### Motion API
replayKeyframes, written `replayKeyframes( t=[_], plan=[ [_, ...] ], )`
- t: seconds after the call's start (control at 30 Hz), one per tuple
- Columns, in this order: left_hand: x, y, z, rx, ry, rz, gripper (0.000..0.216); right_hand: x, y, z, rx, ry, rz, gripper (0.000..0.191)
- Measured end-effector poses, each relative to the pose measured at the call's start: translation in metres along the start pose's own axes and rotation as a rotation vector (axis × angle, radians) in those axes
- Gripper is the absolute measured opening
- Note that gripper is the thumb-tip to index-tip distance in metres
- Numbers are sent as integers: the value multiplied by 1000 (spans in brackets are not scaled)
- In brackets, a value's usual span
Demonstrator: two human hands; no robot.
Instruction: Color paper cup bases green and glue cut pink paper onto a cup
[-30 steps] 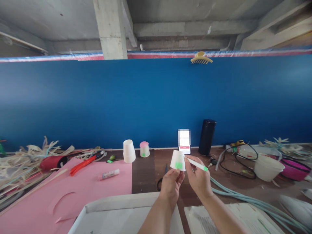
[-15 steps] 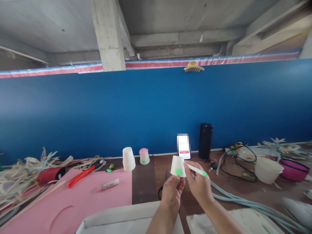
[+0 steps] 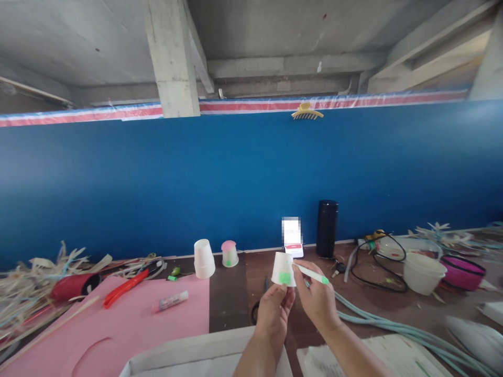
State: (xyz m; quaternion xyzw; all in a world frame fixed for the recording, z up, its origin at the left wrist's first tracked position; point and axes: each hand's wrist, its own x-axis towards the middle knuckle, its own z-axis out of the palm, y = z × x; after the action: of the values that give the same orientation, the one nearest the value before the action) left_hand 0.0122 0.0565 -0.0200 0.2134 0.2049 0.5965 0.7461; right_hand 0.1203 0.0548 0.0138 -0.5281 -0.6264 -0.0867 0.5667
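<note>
My left hand (image 3: 275,309) pinches a white paper cup (image 3: 279,265) by its lower rim and keeps it upside down above the table. A bright green patch shows on the cup's side near the rim. My right hand (image 3: 317,301) grips a white marker (image 3: 310,272) with a green end, and its other end meets the cup's right side. Whether the tip touches the paper is too small to tell. Behind to the left stand a stack of upturned white cups (image 3: 204,259) and one cup with a pink top and a green mark (image 3: 230,255).
Pink paper (image 3: 176,314) carries a glue stick (image 3: 170,302) and red-handled pliers (image 3: 126,288). A white box (image 3: 188,352) lies in front. Behind are a phone (image 3: 293,235) and a black flask (image 3: 327,229). Blue tubing (image 3: 373,322) and a white bucket (image 3: 423,273) are at right.
The whole view has shifted slightly, so things appear a little further left. Both hands keep their hold on the cup and marker, with almost the same pose.
</note>
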Motion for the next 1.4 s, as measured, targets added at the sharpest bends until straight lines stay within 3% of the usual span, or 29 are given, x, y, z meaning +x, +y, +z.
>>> replayKeyframes(
  t=[0.57,1.4],
  plan=[
    [-3,1,1,6,-60,26,13,0,-2,-1,-53,-4,-4,25],
    [3,1,0,-45,-28,6,10,-6,-4,1,-54,-53,13,22]
  ],
)
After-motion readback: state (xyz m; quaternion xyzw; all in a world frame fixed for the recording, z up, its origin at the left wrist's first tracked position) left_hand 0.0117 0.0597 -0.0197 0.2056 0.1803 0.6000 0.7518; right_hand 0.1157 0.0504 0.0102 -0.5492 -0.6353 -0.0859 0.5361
